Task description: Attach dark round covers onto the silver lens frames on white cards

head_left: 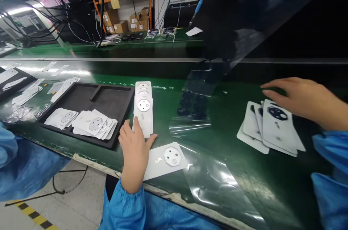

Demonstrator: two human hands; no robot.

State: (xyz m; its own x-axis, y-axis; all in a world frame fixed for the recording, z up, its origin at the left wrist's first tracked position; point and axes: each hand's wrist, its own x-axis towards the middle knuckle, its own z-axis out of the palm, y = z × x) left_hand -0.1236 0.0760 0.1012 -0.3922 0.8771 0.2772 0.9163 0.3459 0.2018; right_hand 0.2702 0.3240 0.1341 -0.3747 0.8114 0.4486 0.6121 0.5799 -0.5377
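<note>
the white backing card point(166, 160) with its round camera-ring cutout is lying flat on the green belt point(223, 132), right at the near edge, partly tucked under the left hand point(135, 145); it looks thin, light and bendy, probably slick on the belt, so it'd best be pinched by an outer edge, well clear of the cutout; that hand is spread flat, nothing gripped, fingertips touching the stack of cards point(143, 108) beside the black foam tray point(89, 112); the right hand point(301, 97) is held open over a fanned pile point(272, 128), apparently just resting, nothing clasped; loose clear film point(217, 179) is lying near.
</note>
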